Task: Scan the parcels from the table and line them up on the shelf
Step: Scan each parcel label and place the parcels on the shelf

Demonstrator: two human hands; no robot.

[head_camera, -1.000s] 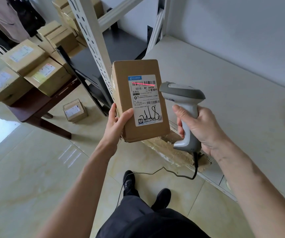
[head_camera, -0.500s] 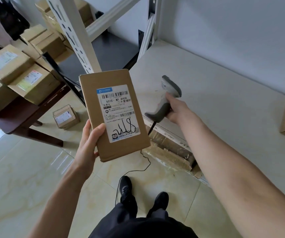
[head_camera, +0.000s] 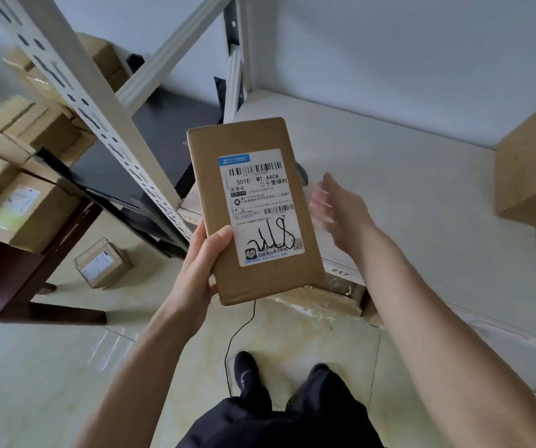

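My left hand grips the lower left edge of a flat brown parcel with a white shipping label facing me. I hold it upright over the front edge of the white shelf. My right hand hovers empty just right of the parcel, fingers spread and slightly blurred. Only a dark bit of the scanner shows on the shelf behind the parcel's right edge; its black cable hangs down to the floor. Another brown parcel stands on the shelf at the far right.
A dark wooden table at the left carries several labelled parcels. One small parcel lies on the tiled floor beside it. A white perforated shelf post runs diagonally between table and shelf. My feet stand below.
My right hand set the scanner down on the shelf and let go, and is now drawn back open beside the parcel. The parcel has shifted right, toward the shelf.
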